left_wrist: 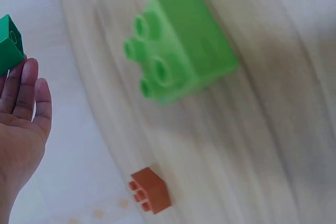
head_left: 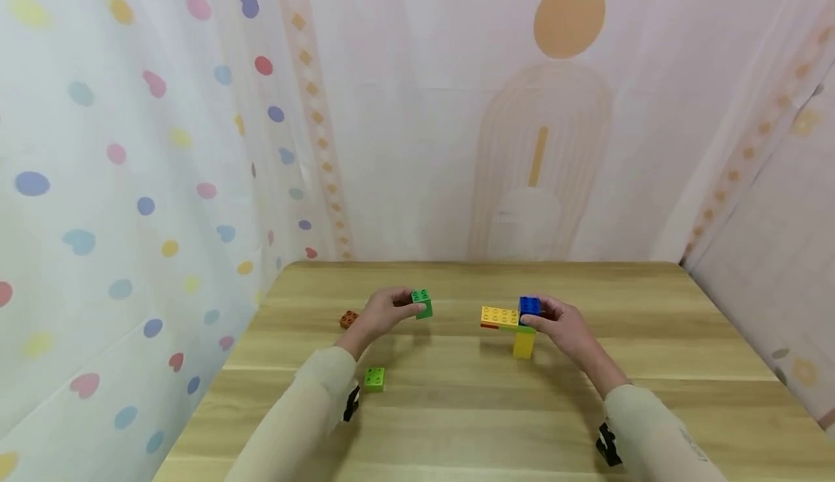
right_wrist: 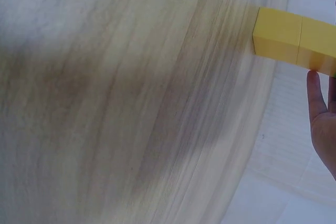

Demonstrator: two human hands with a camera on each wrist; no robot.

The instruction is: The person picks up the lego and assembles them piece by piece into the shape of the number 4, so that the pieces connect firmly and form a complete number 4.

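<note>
In the head view my left hand (head_left: 385, 311) pinches a green toy building brick (head_left: 422, 304) between thumb and fingers, held above the table, studs up. My right hand (head_left: 562, 325) grips a blue brick (head_left: 530, 309) at the top right of a small brick build. A long yellow brick (head_left: 499, 316) reaches leftward from beside the blue one, with red and green edges under it. Below stands a yellow column (head_left: 523, 345); in the right wrist view these yellow bricks (right_wrist: 278, 35) meet end to end, and a fingertip touches them.
A lime green brick (head_left: 375, 379) lies on the wooden table (head_left: 457, 424) beside my left forearm. Farther back, an orange-brown brick (head_left: 349, 319) sits partly behind my left hand. A patterned curtain (head_left: 417, 141) hangs behind the table and along its left side.
</note>
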